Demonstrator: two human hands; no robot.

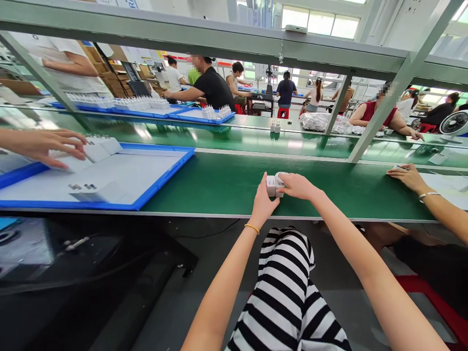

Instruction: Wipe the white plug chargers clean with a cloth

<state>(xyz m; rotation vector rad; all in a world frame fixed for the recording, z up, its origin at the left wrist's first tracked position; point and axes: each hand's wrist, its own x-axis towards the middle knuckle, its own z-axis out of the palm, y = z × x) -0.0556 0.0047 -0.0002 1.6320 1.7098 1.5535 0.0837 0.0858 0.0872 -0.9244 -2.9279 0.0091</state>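
Two small white blocks point(271, 186) are held side by side over the green tabletop point(219, 180), near its front edge. My left hand point(263, 201), with a yellow bracelet at the wrist, is closed round the left block from its left and lower side. From the right, my right hand point(295, 186) has its fingers closed on the other white block point(280, 181), which touches the first. Dark slots show on the face of the left block. The fingertips partly cover the right one.
At left, a co-worker's hand point(54, 146) reaches over a blue-rimmed tray point(164, 173) holding white plug blocks point(95, 192). Another person's hand point(409, 178) works at right. Two white plugs point(275, 127) stand beyond a metal frame post point(380, 114).
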